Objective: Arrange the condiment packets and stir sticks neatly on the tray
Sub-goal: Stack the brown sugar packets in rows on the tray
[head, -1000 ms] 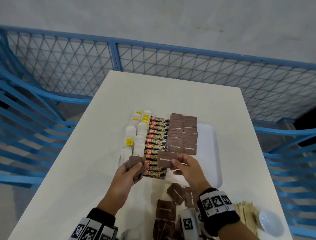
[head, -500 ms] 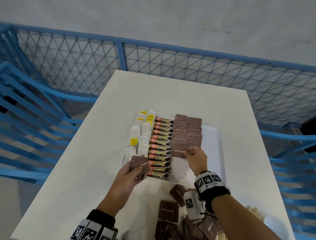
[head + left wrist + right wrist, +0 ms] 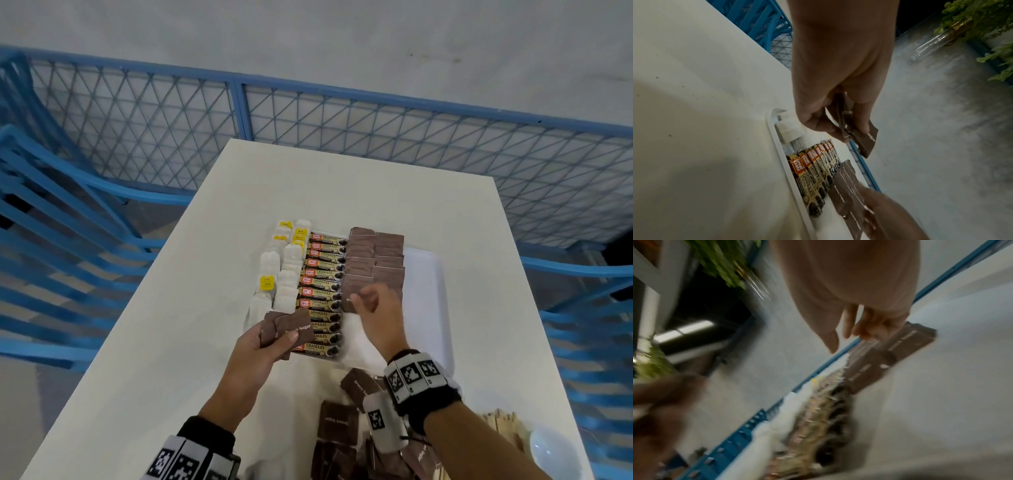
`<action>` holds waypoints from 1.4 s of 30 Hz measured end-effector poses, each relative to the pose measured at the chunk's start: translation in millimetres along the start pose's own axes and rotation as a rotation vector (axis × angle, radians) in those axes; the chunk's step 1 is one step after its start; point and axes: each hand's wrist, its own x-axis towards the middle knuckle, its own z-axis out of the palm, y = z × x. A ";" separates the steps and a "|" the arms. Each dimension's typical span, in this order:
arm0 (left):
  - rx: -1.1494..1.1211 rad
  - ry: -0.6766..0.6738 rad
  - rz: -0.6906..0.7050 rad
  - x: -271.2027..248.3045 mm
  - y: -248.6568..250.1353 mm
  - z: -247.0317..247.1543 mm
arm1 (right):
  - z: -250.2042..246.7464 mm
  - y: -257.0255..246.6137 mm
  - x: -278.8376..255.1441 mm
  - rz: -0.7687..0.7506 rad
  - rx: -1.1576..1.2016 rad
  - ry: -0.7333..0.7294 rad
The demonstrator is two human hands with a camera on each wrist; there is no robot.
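A white tray (image 3: 431,301) holds rows of white tea bags (image 3: 286,274), coffee granule sticks (image 3: 322,284) and brown sugar packets (image 3: 376,260). My left hand (image 3: 270,339) grips a small stack of brown sugar packets (image 3: 291,329) over the tray's near left corner; the stack (image 3: 861,138) shows fanned in the left wrist view. My right hand (image 3: 373,301) hovers over the near end of the brown packet rows, fingers relaxed and holding nothing. It looks blurred in the right wrist view (image 3: 855,331). Wooden stir sticks (image 3: 503,425) lie at the table's near right.
More loose brown sugar packets (image 3: 337,425) lie on the table in front of the tray. A small white bowl (image 3: 555,452) sits by the stir sticks. The tray's right part is bare. Blue mesh fencing (image 3: 308,113) surrounds the white table (image 3: 171,325).
My right hand carried a brown packet to the rows on the tray and let it go. Its fingers now hang loose. The left hand keeps its stack, shifted slightly right.
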 end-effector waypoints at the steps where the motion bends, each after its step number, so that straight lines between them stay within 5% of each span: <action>1: 0.001 0.003 -0.001 1.2 -0.3 1.2 | -2.5 -10.0 -9.2 -0.030 0.030 -0.093; 7: 0.024 -0.039 -0.006 7.6 0.1 17.1 | -13.0 -35.5 -51.6 -0.041 0.402 -0.486; 15: -0.254 -0.076 -0.128 14.4 7.4 40.2 | -31.3 -13.1 -41.6 0.154 0.499 -0.346; 25: -0.284 -0.136 -0.215 32.7 15.4 56.6 | -70.7 17.5 -18.2 0.354 0.871 -0.199; 32: 0.112 -0.158 -0.075 51.7 11.3 65.1 | -76.5 36.5 -4.3 0.368 0.858 -0.141; 42: 0.830 -0.177 0.242 83.8 12.3 82.9 | -83.9 49.8 24.0 0.257 0.398 -0.227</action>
